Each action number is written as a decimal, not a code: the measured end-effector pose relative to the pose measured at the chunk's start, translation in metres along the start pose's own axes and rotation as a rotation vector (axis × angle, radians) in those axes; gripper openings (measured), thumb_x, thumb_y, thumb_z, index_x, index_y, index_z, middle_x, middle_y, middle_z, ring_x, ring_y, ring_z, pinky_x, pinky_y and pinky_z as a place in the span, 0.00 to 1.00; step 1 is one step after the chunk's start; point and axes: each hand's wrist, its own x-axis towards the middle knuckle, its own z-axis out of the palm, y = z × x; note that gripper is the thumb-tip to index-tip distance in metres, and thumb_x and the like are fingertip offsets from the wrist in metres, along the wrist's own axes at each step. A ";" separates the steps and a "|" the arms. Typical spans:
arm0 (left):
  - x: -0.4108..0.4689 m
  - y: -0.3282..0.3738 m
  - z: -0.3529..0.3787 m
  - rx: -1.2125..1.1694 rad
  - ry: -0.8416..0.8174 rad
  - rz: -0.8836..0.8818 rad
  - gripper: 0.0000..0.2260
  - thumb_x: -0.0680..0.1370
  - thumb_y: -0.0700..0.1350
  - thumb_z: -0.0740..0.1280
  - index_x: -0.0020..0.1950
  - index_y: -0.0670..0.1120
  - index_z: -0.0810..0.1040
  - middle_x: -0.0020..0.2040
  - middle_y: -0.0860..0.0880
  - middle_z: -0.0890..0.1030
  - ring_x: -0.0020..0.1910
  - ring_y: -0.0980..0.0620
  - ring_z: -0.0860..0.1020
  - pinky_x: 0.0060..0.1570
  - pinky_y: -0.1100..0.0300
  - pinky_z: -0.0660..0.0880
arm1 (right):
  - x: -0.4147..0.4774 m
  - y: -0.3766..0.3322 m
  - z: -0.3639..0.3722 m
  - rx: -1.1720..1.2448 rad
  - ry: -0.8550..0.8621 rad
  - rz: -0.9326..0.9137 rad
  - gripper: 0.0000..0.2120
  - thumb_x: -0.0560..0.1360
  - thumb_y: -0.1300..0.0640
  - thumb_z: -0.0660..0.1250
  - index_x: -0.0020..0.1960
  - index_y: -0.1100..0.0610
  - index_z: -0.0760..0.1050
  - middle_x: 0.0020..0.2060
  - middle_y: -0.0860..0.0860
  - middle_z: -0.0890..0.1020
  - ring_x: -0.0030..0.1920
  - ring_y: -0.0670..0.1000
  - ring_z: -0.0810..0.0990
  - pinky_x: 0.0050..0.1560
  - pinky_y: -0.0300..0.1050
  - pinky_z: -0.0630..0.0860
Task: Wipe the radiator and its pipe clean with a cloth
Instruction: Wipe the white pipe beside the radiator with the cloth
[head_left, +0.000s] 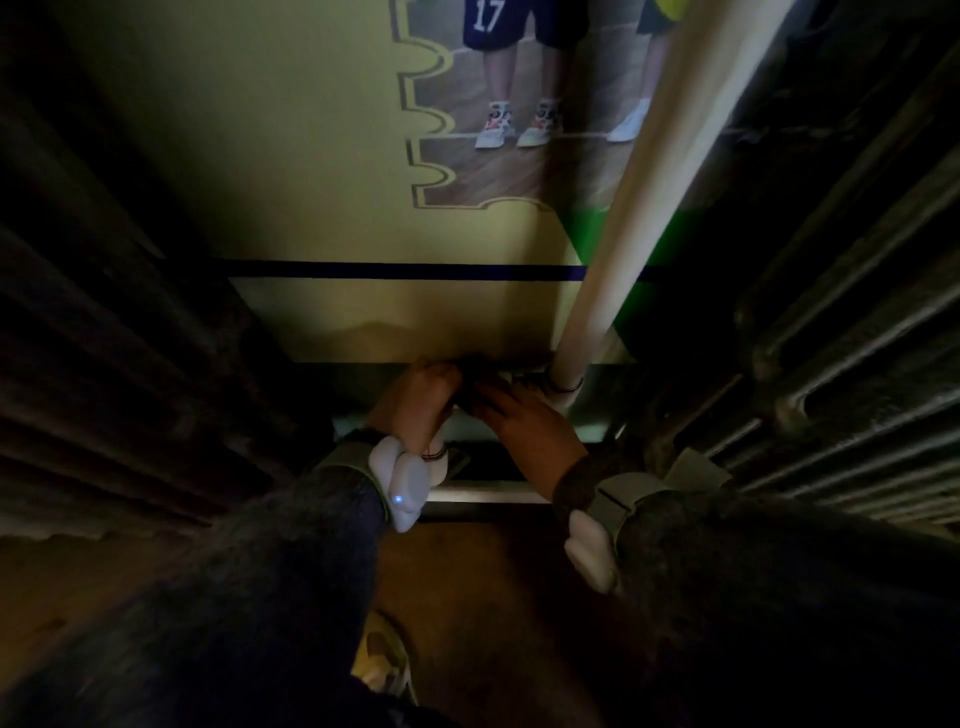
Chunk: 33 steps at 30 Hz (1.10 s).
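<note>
Both forearms reach down and forward; left hand (418, 397) beside right hand (524, 423); grip too dark to tell.

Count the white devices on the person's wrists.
2. One white device is on the left wrist and shows a blue light; the other is on the right wrist. No others visible.

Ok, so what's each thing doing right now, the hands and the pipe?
pipe: standing upright.
left hand: fingers curled, low beside it.
right hand: reaching at its foot.
cloth: too dark to see.
radiator: untouched, in shadow.
</note>
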 end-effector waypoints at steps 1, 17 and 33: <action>0.001 0.000 0.000 0.001 -0.013 -0.014 0.10 0.72 0.32 0.66 0.53 0.35 0.78 0.53 0.38 0.79 0.53 0.43 0.76 0.49 0.60 0.66 | 0.002 0.001 -0.002 0.001 0.009 0.012 0.20 0.58 0.66 0.65 0.49 0.61 0.82 0.48 0.59 0.83 0.44 0.60 0.83 0.36 0.50 0.80; 0.024 0.018 0.006 -0.014 -0.163 0.071 0.15 0.80 0.40 0.57 0.64 0.40 0.74 0.64 0.42 0.74 0.64 0.46 0.72 0.60 0.61 0.69 | -0.001 0.014 0.003 -0.066 -0.114 0.174 0.20 0.75 0.69 0.58 0.66 0.63 0.71 0.65 0.61 0.72 0.64 0.61 0.70 0.61 0.54 0.71; 0.026 0.020 0.013 -0.005 -0.095 -0.115 0.14 0.80 0.36 0.58 0.65 0.38 0.73 0.64 0.40 0.73 0.63 0.42 0.71 0.61 0.54 0.67 | 0.018 0.017 -0.003 0.060 -0.195 0.230 0.14 0.79 0.62 0.57 0.63 0.63 0.71 0.61 0.60 0.75 0.61 0.57 0.73 0.59 0.46 0.68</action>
